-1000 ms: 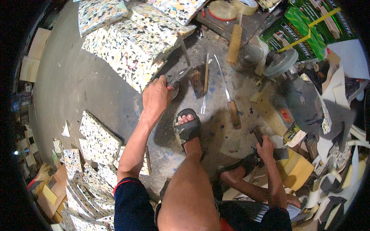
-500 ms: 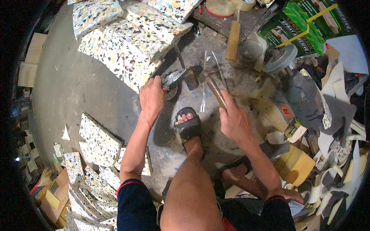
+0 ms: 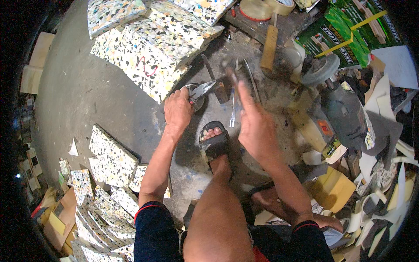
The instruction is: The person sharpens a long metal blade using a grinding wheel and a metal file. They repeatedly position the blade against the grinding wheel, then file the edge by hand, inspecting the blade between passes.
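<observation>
Pliers (image 3: 200, 91) are gripped in the left hand (image 3: 178, 110) on the floor (image 3: 87, 87) at 11 o'clock of the sandalled foot (image 3: 214, 144), while a thin blurred tool (image 3: 230, 74) is pinched in the right hand (image 3: 255, 126).

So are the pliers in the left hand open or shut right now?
Open: the pliers in the left hand show their two metal tips spread in a narrow V, pointing toward the small dark block on the floor.

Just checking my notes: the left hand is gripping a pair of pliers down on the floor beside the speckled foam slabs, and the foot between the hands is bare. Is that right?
Not quite. In the head view the foot wears a dark sandal, not bare. The rest holds: the left hand grips the pliers on the floor beside the speckled foam slabs.
</observation>
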A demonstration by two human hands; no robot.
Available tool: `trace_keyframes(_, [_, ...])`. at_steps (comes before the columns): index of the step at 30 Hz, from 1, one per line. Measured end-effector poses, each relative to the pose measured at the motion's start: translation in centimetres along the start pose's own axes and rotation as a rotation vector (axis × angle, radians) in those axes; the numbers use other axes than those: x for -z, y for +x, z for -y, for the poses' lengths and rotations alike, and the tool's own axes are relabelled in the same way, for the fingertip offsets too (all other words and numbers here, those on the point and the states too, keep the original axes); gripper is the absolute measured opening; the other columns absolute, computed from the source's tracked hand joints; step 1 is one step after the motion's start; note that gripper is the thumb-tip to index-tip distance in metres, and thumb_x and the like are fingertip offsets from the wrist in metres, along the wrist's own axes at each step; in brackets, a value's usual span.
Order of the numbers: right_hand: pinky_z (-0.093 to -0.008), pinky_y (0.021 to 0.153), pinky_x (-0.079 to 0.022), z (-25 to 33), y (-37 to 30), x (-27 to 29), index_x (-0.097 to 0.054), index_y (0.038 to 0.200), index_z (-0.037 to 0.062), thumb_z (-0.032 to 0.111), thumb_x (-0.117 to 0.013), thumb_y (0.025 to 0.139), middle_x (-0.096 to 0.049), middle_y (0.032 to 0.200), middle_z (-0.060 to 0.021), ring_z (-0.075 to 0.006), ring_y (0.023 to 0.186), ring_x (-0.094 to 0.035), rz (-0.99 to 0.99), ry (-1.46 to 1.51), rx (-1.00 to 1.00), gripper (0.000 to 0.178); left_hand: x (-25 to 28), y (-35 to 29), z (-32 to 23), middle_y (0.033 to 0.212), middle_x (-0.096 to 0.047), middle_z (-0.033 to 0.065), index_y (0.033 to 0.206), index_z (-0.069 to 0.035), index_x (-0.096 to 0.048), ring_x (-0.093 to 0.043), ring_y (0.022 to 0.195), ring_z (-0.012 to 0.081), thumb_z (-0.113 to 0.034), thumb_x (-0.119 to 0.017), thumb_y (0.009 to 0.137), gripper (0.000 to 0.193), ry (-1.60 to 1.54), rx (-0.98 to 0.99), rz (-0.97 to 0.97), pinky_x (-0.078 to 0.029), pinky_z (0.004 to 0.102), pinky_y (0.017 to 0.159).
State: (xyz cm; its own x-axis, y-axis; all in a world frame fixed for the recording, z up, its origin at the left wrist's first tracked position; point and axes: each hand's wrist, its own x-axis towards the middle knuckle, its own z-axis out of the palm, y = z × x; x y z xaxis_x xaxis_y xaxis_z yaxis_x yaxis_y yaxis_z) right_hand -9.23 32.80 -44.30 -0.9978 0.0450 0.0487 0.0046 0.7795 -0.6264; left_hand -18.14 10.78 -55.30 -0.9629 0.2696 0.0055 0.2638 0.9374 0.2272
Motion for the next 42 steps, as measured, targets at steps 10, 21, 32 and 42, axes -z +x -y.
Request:
trace_keyframes(10, [-0.0511,0.083,-0.048,-0.4,0.6,1.1,-0.037,0.151,0.0063,0.000,-0.052,0.090,-0.060,0.111,-0.0349,-0.0465,0.100,-0.062,0.239,-0.006,-0.238,0.063,-0.5,1.0,1.5,0.088,-0.063,0.0182,0.094,-0.004,-0.054,-0.062,0.085,0.0410,-0.008,-0.074,0.074,0.029,-0.064,0.025,-0.096,-0.048,0.0514,0.073])
trace_keyframes(21, [-0.0524,0.080,-0.049,1.8,0.3,2.5,-0.034,0.153,0.0076,-0.001,-0.055,0.085,-0.063,0.094,-0.0338,-0.0482,0.087,-0.064,0.240,-0.142,-0.198,0.072,1.3,0.7,-1.4,0.086,-0.062,0.0177,0.092,-0.004,-0.051,-0.061,0.087,0.0407,-0.005,-0.070,0.075,0.026,-0.103,0.052,-0.038,-0.047,0.0514,0.075])
trace_keyframes(32, [-0.0526,0.068,-0.050,3.3,-0.4,3.2,-0.034,0.153,0.0082,0.000,-0.060,0.086,-0.063,0.084,-0.0270,-0.0469,0.073,-0.063,-0.097,-0.047,-0.066,0.072,0.4,-0.7,-1.1,0.089,-0.062,0.0237,0.090,-0.002,-0.051,-0.060,0.088,0.0464,-0.002,-0.065,0.075,0.021,-0.219,0.126,-0.025,-0.046,0.0542,0.073])
trace_keyframes(42, [-0.0503,0.070,-0.047,3.6,-1.3,3.9,-0.040,0.150,0.0100,0.000,-0.056,0.090,-0.061,0.089,-0.0267,-0.0442,0.076,-0.061,-0.066,0.019,-0.065,0.063,0.9,-0.6,-2.6,0.087,-0.062,0.0240,0.090,-0.001,-0.052,-0.061,0.087,0.0459,-0.003,-0.064,0.078,0.017,-0.248,0.112,-0.029,-0.046,0.0544,0.073])
